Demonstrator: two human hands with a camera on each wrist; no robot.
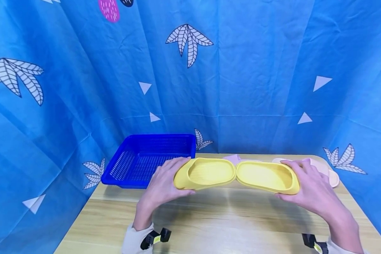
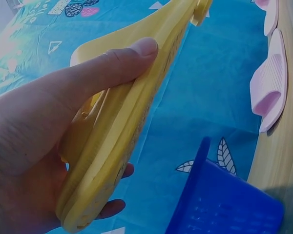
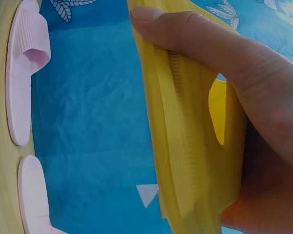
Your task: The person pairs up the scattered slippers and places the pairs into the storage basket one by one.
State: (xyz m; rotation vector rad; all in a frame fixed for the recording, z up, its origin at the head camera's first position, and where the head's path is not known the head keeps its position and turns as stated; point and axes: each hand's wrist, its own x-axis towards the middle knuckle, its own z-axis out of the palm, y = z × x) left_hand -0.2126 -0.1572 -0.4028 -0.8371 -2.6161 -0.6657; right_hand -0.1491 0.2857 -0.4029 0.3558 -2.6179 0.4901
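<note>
Two yellow clogs are held up over the table, their heel ends meeting or almost meeting in the middle of the head view. My left hand [image 1: 165, 179] grips the left clog [image 1: 213, 170] at its toe end. The right clog [image 1: 262, 174] is held the same way by my right hand [image 1: 312, 185]. In the left wrist view the thumb lies along the side of the clog [image 2: 122, 131], with fingertips showing beyond the sole. The right wrist view shows the thumb across the other clog [image 3: 185, 141]; those fingers are mostly hidden behind it.
A blue perforated basket [image 1: 127, 176] stands at the back left of the wooden table [image 1: 228, 218]. Pale pink slippers [image 3: 27, 78] lie along the table's back edge, partly hidden by the clogs and right hand in the head view. A blue patterned curtain [image 1: 247, 81] hangs behind.
</note>
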